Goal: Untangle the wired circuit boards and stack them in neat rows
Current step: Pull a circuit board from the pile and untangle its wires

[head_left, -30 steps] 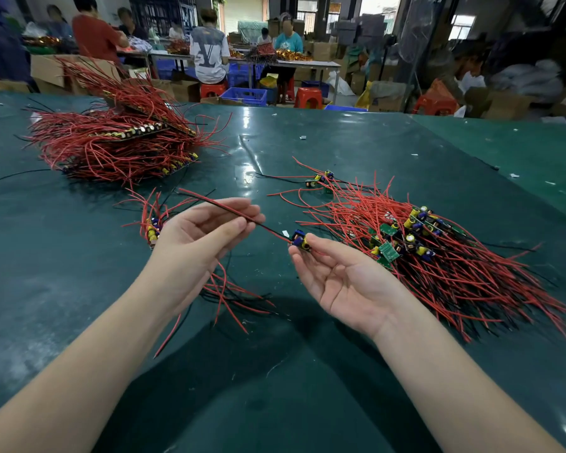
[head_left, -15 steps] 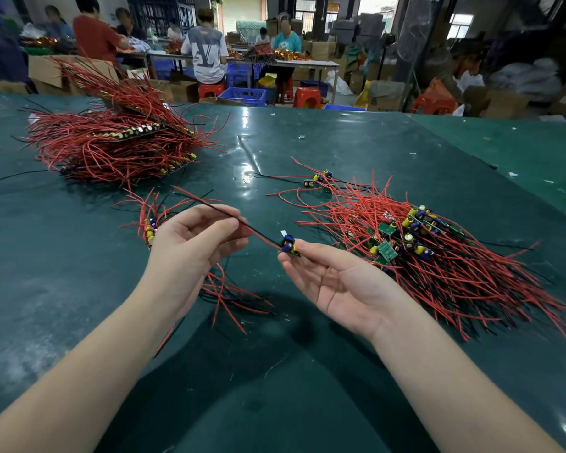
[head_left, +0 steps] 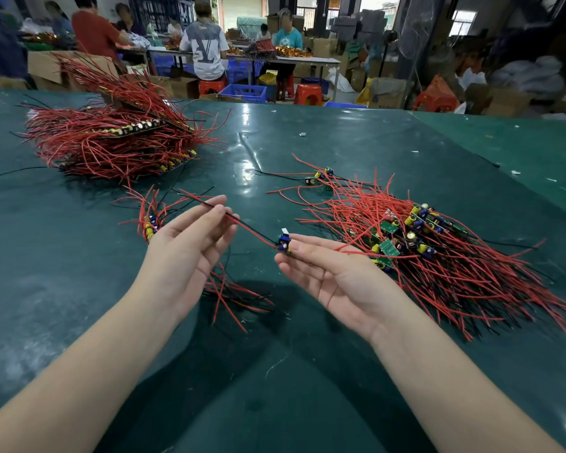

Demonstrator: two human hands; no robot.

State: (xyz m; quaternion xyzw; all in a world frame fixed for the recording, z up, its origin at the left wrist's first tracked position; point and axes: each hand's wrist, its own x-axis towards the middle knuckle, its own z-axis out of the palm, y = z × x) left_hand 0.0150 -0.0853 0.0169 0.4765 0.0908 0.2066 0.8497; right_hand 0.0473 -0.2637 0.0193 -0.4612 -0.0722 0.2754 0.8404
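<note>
My right hand (head_left: 337,276) lies palm up and pinches a small circuit board (head_left: 284,244) with blue and yellow parts at its fingertips. The board's red and black wires (head_left: 249,227) run up and left across the fingertips of my left hand (head_left: 190,246), which pinches them. A tangled heap of wired boards (head_left: 438,256) lies just right of my right hand. Beneath my left hand sits a small row of boards (head_left: 149,225), their wires trailing toward me. At the far left is a big stacked pile (head_left: 111,145).
Everything rests on a dark green table (head_left: 275,371). Two loose boards (head_left: 321,174) lie behind the heap. Past the table's far edge, people work at another table amid cardboard boxes, blue crates (head_left: 244,92) and red stools (head_left: 307,94).
Both hands have shifted slightly left, carrying the board and its wires with them. The piles have not moved.
</note>
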